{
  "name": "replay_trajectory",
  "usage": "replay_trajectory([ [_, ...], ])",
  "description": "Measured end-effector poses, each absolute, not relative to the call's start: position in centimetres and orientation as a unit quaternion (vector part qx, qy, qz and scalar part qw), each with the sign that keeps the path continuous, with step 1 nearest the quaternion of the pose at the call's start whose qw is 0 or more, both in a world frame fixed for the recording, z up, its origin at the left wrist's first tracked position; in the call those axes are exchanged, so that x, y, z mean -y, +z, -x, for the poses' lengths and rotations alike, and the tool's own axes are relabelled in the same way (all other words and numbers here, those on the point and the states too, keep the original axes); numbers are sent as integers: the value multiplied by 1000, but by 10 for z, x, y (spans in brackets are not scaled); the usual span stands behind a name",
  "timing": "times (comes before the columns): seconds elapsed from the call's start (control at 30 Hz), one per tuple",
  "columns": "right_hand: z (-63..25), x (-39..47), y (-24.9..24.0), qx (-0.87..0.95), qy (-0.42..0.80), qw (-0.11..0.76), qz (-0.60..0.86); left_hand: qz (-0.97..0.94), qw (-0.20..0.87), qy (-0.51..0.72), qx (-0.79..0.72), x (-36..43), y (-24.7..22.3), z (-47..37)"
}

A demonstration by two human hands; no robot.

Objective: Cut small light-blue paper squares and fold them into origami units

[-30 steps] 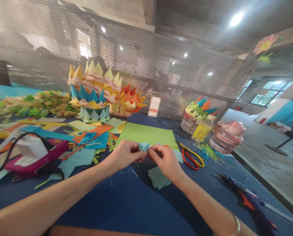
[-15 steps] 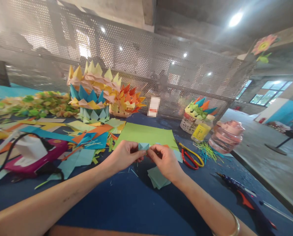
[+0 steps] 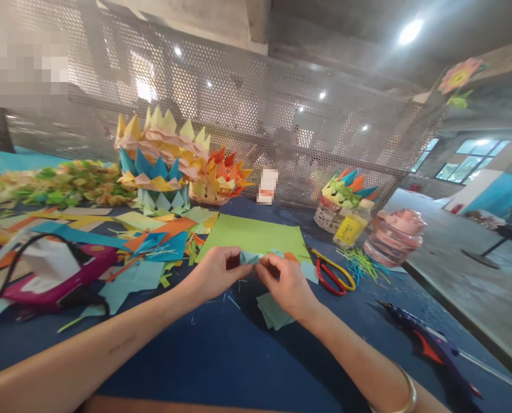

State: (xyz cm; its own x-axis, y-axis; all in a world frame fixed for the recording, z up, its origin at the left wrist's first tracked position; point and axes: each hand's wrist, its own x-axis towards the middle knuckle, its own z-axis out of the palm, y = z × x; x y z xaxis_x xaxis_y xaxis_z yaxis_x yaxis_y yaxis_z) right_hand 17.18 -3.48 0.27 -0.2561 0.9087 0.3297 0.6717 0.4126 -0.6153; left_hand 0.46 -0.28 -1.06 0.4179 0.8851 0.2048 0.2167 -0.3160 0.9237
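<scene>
A small folded light-blue paper (image 3: pixel 249 258) is pinched between my two hands over the near edge of a green sheet (image 3: pixel 256 232). My left hand (image 3: pixel 219 271) grips its left side with thumb and fingers. At its right end, the fingertips of my right hand (image 3: pixel 284 282) are pressed together on it. Several light-blue paper squares (image 3: pixel 274 311) lie stacked on the blue table (image 3: pixel 221 350), partly under my right hand. An orange paper piece (image 3: pixel 290 257) shows just behind that hand.
Red-and-yellow scissors (image 3: pixel 333 274), a glue bottle (image 3: pixel 351 228), a pink bottle (image 3: pixel 394 238) and a glue gun (image 3: pixel 428 338) stand or lie at right. Folded-paper crowns (image 3: pixel 161 172) are behind. Paper strips (image 3: pixel 109 232) and a purple power strip (image 3: pixel 62 281) occupy the left.
The folded light-blue paper has tilted and looks flatter between my fingers. Both hands have shifted only slightly and still grip it.
</scene>
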Motion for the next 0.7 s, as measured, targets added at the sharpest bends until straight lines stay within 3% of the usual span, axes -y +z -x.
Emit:
replay_trajectory([
  [0.33,-169,34,6,718,271,386,512,-704,468,362,-392,5,-5,-2],
  [0.7,-168,36,12,683,350,412,491,-619,593,343,-384,12,7,-3],
])
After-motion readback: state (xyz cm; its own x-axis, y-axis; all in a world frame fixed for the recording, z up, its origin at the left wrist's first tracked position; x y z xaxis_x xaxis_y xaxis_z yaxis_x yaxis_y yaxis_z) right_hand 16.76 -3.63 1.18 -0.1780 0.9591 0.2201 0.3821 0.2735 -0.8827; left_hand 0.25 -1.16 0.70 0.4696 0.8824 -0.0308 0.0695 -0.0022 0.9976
